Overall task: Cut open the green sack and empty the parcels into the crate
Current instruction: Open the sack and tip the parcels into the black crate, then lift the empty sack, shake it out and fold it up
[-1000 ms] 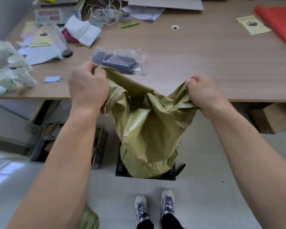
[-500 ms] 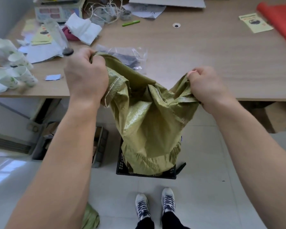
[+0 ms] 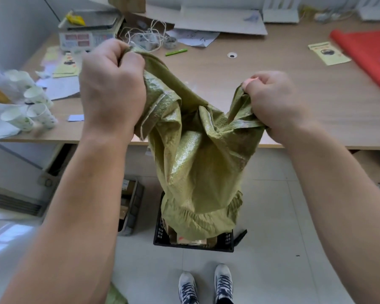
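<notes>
I hold a green woven sack (image 3: 195, 163) upside down over a black plastic crate (image 3: 160, 232) on the floor. My left hand (image 3: 112, 88) grips one upper corner of the sack, my right hand (image 3: 276, 102) the other. The left corner is raised higher than the right. The sack's open mouth hangs into the crate. Brown parcels (image 3: 191, 239) show in the crate under the sack's edge. Whatever is still inside the sack is hidden.
A wooden desk (image 3: 261, 84) stands behind the sack, with a scale (image 3: 87, 29), paper cups (image 3: 29, 110), a green pen (image 3: 176, 52), papers and red cloth (image 3: 364, 53). A grey box (image 3: 131, 205) sits left of the crate. My shoes (image 3: 206, 284) stand just before it.
Both hands have lifted the sack higher, the left hand most. The sack's lower edge has risen, and parcels now show in the crate beneath it.
</notes>
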Demonstrator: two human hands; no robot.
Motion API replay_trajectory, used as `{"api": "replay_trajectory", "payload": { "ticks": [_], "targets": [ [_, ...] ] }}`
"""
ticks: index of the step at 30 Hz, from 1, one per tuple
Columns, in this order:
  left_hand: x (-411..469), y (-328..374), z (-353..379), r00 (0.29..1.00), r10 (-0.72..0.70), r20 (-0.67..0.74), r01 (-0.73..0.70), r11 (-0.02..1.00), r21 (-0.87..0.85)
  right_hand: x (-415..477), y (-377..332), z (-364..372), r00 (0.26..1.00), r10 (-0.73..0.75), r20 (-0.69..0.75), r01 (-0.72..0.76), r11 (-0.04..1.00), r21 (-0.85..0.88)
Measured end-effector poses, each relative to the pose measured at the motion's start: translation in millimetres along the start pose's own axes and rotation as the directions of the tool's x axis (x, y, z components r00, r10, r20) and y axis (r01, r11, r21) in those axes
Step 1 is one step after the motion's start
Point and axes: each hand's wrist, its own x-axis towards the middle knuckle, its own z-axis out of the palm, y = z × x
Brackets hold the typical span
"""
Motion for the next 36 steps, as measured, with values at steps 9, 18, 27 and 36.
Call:
{"api": "replay_trajectory", "payload": {
  "ticks": [9,18,27,36],
  "targets": [
    [-4,-5,1,0.999,-0.038,0.021,0.037,0.999,0.009,-2,5,0,0.997,0.057,0.056,-0.06,0.997,0.048],
    [3,1,-2,0.984,-0.138,0.113,0.156,0.974,-0.167,2,-11,-3,0.997,0.061,0.04,-0.065,0.992,0.105],
    [28,-22,-25,0.879,-0.434,0.197,0.477,0.792,-0.381,13,-1,-30,0.98,0.194,-0.033,-0.186,0.969,0.162],
    [35,13,-44,0.809,-0.354,0.469,0.518,0.807,-0.283,13,-32,-59,0.986,0.144,0.087,-0.146,0.989,0.02]
  ]
}}
